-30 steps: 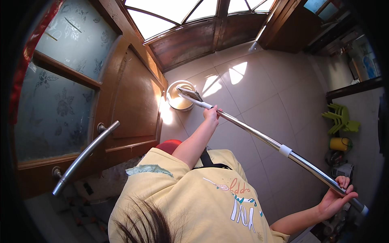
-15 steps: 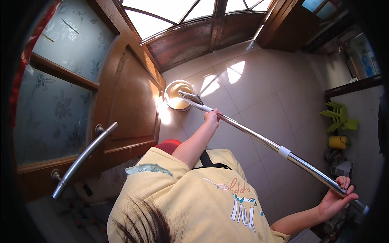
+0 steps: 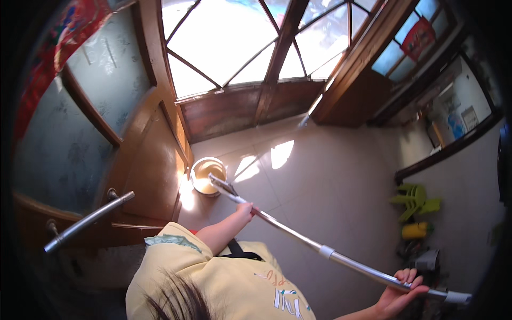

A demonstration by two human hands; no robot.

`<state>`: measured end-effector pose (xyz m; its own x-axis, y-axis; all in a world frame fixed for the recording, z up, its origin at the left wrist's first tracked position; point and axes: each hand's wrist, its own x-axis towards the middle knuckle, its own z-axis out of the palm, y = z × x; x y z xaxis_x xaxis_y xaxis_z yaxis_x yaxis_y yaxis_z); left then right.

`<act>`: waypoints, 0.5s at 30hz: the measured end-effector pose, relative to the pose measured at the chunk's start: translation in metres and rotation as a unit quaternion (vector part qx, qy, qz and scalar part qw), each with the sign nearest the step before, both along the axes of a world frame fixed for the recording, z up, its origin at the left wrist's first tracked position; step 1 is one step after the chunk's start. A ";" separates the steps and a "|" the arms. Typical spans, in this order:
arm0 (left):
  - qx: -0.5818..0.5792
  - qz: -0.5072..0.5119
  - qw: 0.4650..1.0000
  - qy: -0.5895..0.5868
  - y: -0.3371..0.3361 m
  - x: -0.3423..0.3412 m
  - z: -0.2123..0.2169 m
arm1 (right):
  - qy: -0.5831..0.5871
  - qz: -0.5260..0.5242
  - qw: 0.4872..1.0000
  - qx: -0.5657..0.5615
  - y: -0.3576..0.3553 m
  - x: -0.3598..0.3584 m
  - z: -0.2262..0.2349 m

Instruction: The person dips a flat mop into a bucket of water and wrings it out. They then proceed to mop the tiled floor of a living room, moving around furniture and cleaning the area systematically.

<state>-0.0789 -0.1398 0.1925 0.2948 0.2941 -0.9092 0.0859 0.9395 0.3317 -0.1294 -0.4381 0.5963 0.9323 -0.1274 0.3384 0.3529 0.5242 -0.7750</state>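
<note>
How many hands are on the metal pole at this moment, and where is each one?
2. The left hand is on the metal pole close to its flat head; the right hand is near the opposite end, lower right. No other hand shows.
</note>
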 end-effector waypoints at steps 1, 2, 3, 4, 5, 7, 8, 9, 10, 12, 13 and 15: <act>-0.007 -0.012 1.000 0.007 -0.005 0.001 0.000 | -0.004 -0.024 1.000 -0.001 -0.002 -0.002 0.000; -0.005 -0.025 0.999 0.022 -0.002 -0.004 -0.001 | -0.001 -0.049 0.999 0.007 -0.005 -0.004 -0.001; -0.001 -0.013 1.000 0.026 -0.005 -0.011 -0.002 | -0.002 -0.002 1.000 -0.006 -0.014 -0.011 -0.002; 0.003 -0.003 1.000 0.030 -0.005 -0.011 -0.002 | -0.014 0.005 1.000 0.003 -0.019 -0.011 -0.007; 0.005 -0.015 1.000 0.020 -0.001 -0.009 0.001 | -0.034 -0.005 0.999 -0.016 -0.020 -0.014 -0.008; 0.012 -0.030 0.999 0.021 0.006 -0.030 0.006 | -0.048 -0.022 0.997 -0.050 -0.024 -0.020 -0.010; 0.006 -0.030 1.000 0.005 0.007 -0.034 0.005 | -0.056 -0.036 0.995 -0.074 -0.025 -0.022 -0.009; -0.003 -0.030 0.999 -0.018 0.008 -0.028 0.010 | -0.070 -0.051 0.991 -0.100 -0.028 -0.022 -0.008; -0.012 -0.028 0.999 -0.038 0.008 -0.025 0.014 | -0.069 -0.048 0.992 -0.098 -0.033 -0.024 -0.011; 0.011 -0.009 0.999 -0.040 0.006 -0.019 0.018 | -0.062 -0.039 0.993 -0.095 -0.045 -0.027 -0.018; 0.016 -0.002 0.999 -0.052 0.004 -0.016 0.016 | -0.076 -0.058 0.992 -0.087 -0.042 -0.028 -0.013; 0.015 0.006 0.997 -0.070 0.002 -0.011 0.013 | -0.082 -0.014 0.992 -0.099 -0.053 -0.027 -0.015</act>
<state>-0.0902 -0.1377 0.2056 0.4154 0.3249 -0.8496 0.0254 0.9295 0.3679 -0.1564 -0.4913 0.5814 0.8597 -0.0687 0.5062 0.4952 0.3551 -0.7929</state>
